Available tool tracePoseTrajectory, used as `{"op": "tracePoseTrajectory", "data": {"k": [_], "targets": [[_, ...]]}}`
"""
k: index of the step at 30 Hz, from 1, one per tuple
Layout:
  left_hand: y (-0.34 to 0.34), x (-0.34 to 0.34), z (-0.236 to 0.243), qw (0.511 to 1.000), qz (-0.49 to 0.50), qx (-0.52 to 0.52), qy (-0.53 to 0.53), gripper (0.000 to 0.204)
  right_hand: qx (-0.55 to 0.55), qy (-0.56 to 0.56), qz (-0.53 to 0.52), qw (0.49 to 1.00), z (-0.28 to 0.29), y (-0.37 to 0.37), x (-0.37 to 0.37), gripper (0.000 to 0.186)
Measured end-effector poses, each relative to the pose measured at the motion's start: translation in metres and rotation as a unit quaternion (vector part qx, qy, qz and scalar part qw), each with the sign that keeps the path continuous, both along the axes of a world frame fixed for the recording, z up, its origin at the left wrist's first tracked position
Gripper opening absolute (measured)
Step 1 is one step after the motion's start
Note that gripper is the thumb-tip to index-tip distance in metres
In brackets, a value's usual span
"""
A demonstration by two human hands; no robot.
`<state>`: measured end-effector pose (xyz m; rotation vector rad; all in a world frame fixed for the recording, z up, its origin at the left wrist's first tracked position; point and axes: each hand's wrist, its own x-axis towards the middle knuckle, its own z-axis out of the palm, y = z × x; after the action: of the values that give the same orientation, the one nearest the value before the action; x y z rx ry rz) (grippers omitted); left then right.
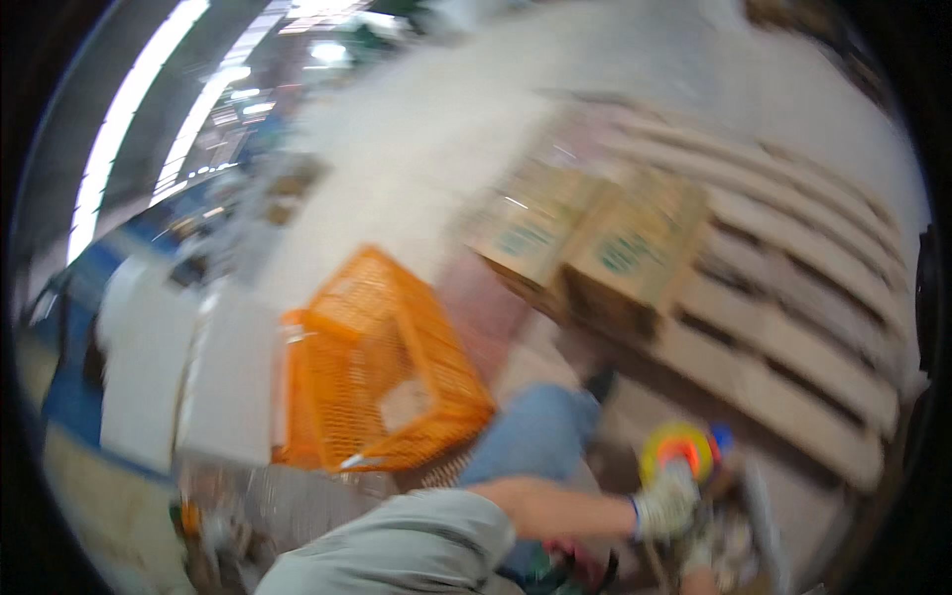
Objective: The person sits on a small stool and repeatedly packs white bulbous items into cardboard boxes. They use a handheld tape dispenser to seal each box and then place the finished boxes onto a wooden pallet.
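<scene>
My left hand, in a pale knit glove below a grey sleeve, reaches to the lower right and is closed on a yellow tape roll with a red-orange core and a blue part beside it. Just below it is my right hand, also gloved, low at the frame's edge; motion blur hides its fingers. Small indistinct items lie around both hands. My jeans-clad leg stands left of them.
A wooden pallet carries two cardboard boxes. An orange perforated crate stands left of the pallet, beside large white blocks. Plastic-wrapped material lies at lower left. Pale floor stretches behind.
</scene>
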<state>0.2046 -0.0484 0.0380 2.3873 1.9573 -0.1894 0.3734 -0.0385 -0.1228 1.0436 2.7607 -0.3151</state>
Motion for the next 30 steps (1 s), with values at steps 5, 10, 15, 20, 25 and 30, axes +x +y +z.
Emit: {"op": "tracePoseTrajectory", "data": {"k": [5,10,15,20,25,30], "targets": [[0.035,-0.020,0.001,0.996,-0.018,-0.078,-0.047,0.017,-0.044,0.148,-0.032,0.987,0.146,0.021,0.019,0.042],[0.032,-0.023,0.020,0.990,0.122,0.022,-0.062,0.037,0.038,0.161,0.006,0.986,0.153,0.061,0.057,0.036],[0.021,-0.029,0.043,0.993,0.052,-0.017,0.100,0.020,0.025,0.087,0.023,0.996,0.111,0.112,-0.002,0.034],[-0.052,0.116,0.029,0.993,0.066,-0.033,0.089,0.019,0.008,0.075,-0.008,0.997,0.094,0.052,0.089,0.034],[-0.119,0.324,0.050,0.967,0.106,0.075,-0.218,0.038,0.041,-0.001,-0.007,0.999,0.068,0.007,0.207,0.035],[-0.051,0.196,0.035,0.961,0.144,0.078,-0.225,0.036,0.020,-0.038,0.004,0.999,0.054,0.075,0.088,0.036]]}}
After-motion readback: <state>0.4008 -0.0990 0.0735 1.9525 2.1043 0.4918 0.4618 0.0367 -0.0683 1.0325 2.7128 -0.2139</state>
